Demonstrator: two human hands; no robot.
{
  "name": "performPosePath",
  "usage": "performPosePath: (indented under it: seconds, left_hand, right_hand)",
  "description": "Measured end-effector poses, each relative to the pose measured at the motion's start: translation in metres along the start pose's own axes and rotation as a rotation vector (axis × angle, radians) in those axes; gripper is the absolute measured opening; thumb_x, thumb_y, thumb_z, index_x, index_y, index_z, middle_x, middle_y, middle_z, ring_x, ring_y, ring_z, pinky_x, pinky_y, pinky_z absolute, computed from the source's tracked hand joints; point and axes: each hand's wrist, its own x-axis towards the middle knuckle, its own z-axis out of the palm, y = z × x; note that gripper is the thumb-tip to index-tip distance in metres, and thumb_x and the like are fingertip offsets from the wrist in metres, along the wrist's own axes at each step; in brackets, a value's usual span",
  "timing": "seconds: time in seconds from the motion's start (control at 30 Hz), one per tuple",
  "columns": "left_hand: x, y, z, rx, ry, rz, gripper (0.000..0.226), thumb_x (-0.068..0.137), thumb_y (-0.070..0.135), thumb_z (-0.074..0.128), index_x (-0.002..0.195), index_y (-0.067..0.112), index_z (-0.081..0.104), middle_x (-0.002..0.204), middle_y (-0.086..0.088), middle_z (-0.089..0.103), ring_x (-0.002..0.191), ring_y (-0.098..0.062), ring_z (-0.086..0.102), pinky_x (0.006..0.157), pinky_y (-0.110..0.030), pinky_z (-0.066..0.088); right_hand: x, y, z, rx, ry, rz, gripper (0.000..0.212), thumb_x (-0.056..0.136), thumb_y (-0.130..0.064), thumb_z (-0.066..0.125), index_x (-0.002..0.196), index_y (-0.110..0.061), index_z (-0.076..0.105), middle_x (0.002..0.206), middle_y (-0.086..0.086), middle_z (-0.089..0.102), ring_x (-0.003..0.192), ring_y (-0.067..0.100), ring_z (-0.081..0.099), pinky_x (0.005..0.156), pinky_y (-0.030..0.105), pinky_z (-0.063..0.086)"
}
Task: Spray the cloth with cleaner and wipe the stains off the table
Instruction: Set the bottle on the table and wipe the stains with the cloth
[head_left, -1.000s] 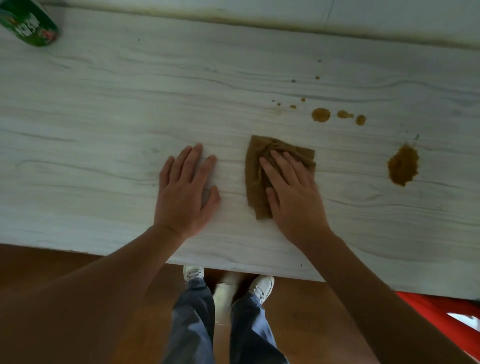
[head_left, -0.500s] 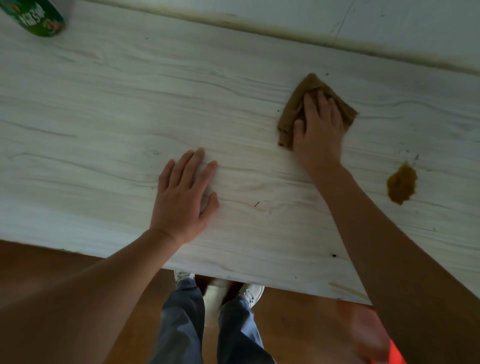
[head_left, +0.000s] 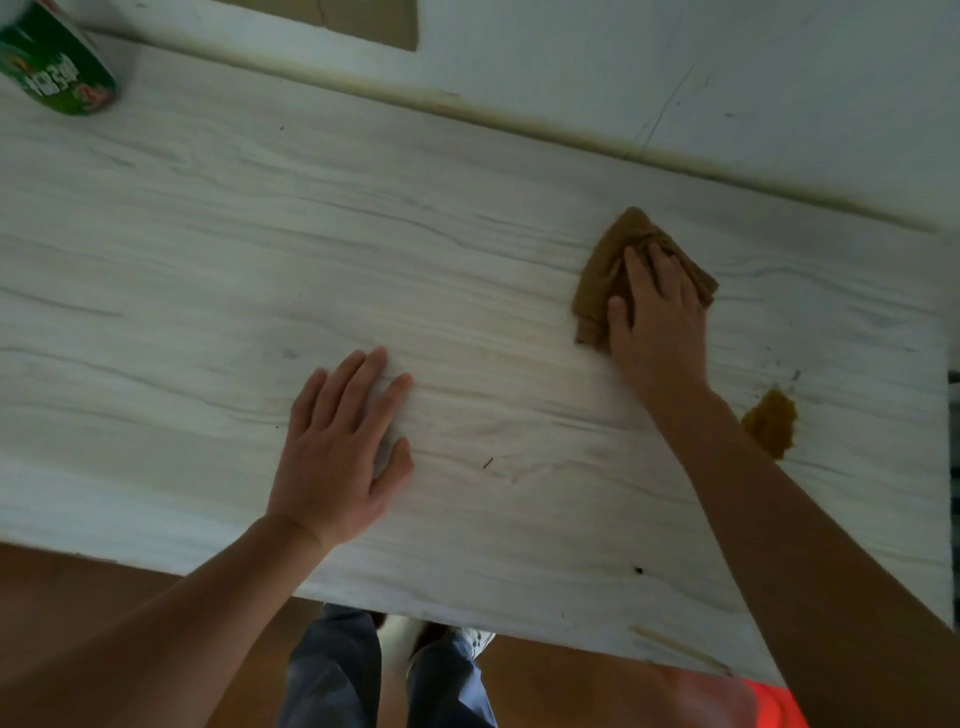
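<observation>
A crumpled brown cloth (head_left: 602, 275) lies on the pale wood-grain table (head_left: 208, 260), toward the far right. My right hand (head_left: 657, 317) presses flat on the cloth with straight fingers, covering most of it. My left hand (head_left: 343, 447) rests flat on the bare tabletop near the front edge, holding nothing. One brown stain (head_left: 771, 423) remains on the table to the right of my right forearm, partly hidden by it. A green cleaner bottle (head_left: 54, 67) stands at the far left corner.
A white wall (head_left: 675, 67) runs along the table's far edge, with a brown cardboard piece (head_left: 369, 21) against it. The table's right edge is near the stain. Below the front edge are my legs, shoes and a red object (head_left: 774, 706) on the floor.
My right hand pushed the cloth from the table's middle up and right over the small stains, which no longer show. The left hand stayed put.
</observation>
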Motion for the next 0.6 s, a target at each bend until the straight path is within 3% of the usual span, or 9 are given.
performPosePath:
  seconds: [0.17,0.33,0.43,0.6]
  left_hand:
    - [0.0,-0.001,0.001,0.011,0.006,0.004,0.063,0.096,0.043,0.044,0.153,0.017,0.047,0.166,-0.014,0.034,0.155,-0.033,0.031,0.124,-0.055,0.025]
    - [-0.001,-0.002,0.003,-0.001,0.014,0.002,0.062,0.096,0.043,0.045,0.152,0.017,0.049,0.167,-0.013,0.033,0.155,-0.031,0.03,0.125,-0.054,0.025]
    - [-0.001,-0.001,0.003,0.002,-0.008,0.002,0.063,0.096,0.044,0.045,0.154,0.018,0.046,0.168,-0.012,0.03,0.157,-0.03,0.026,0.125,-0.054,0.024]
    - [0.0,-0.002,0.004,-0.006,-0.006,-0.006,0.063,0.095,0.044,0.046,0.153,0.018,0.047,0.168,-0.011,0.031,0.157,-0.029,0.027,0.125,-0.054,0.024]
  right_hand:
    - [0.075,-0.037,-0.005,0.037,0.019,0.06,0.056,0.106,-0.032,0.038,0.159,-0.019,0.028,0.167,0.009,0.019,0.154,0.03,0.014,0.126,0.042,0.01]
    - [0.041,-0.088,0.019,0.054,-0.013,-0.29,0.052,0.103,-0.029,0.045,0.154,-0.018,0.04,0.163,0.01,0.03,0.151,0.031,0.024,0.125,0.042,0.015]
    - [0.007,-0.079,0.026,0.059,-0.04,-0.416,0.051,0.103,-0.027,0.046,0.153,-0.016,0.042,0.161,0.01,0.034,0.151,0.03,0.026,0.125,0.045,0.018]
    - [0.01,-0.026,0.011,0.01,0.0,-0.276,0.052,0.104,-0.027,0.045,0.154,-0.018,0.038,0.163,0.009,0.032,0.152,0.027,0.025,0.124,0.045,0.02]
